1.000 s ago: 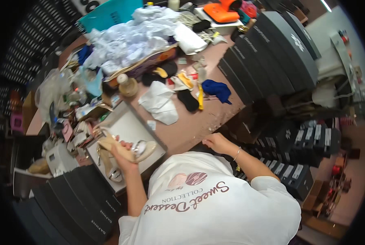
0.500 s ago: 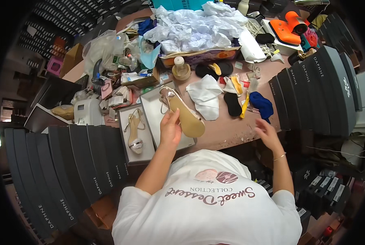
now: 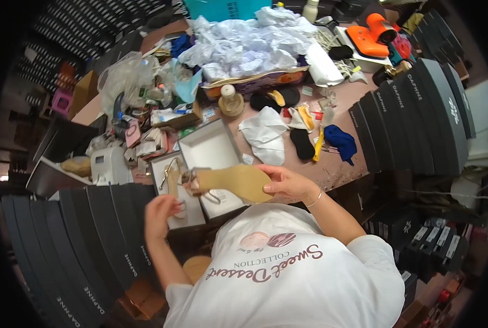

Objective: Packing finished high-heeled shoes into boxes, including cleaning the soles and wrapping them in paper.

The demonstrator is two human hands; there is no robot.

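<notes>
Right hand (image 3: 287, 183) fingers pinch the toe end of a tan flat-soled sandal (image 3: 236, 181), sole up over the open white cardboard shoebox (image 3: 208, 147), presumably for inspection, while left hand (image 3: 159, 216) hovers loosely curled, empty, just left of that box.

We've swapped hands on the tan flat-soled sandal (image 3: 234, 183): half a second ago our left hand (image 3: 161, 216) held it up over the open white shoebox (image 3: 211, 150), and now our right hand (image 3: 287, 183) grips it by the toe end, sole up, level. Our left hand has let go and hangs free over the box's near edge. Our right hand has come off the brown surface (image 3: 331, 169).
</notes>
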